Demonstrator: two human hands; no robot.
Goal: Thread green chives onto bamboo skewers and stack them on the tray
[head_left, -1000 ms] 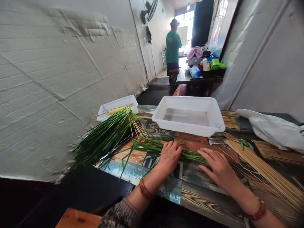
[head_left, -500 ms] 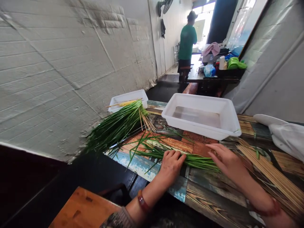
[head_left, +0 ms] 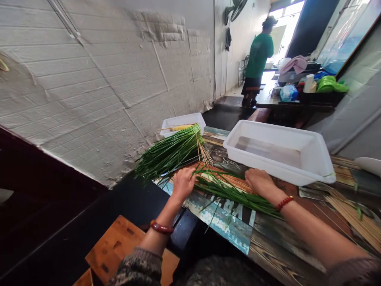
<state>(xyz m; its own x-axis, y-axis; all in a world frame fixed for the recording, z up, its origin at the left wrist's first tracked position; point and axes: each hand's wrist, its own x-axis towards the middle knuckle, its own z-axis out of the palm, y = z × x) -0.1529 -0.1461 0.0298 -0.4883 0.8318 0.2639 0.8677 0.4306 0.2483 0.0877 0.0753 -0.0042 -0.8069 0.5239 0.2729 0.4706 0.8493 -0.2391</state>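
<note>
Head view: can see the left hand [head_left: 184, 184], fingers curled narrow, at the left end of a loose bunch of green stalks [head_left: 235, 194]; cannot tell about any grip on the leaf tips there. Can see the right hand [head_left: 260, 182], fingers bent down and narrow, over the far side of the bunch toward its right end; cannot tell about anything under the fingertips. Find the bunch lying on the patterned table [head_left: 232, 234], slanting from far left to near right. At far left, see a thick pile of green stalks [head_left: 169, 151], with thin sticks [head_left: 204, 153] at its right end, in front of a small white tub [head_left: 190, 119]. Beyond the right hand, note a large white tub [head_left: 276, 165]; at right, a spread of skewers [head_left: 354, 218]. Far off, make out a person in a green top [head_left: 258, 57].
</note>
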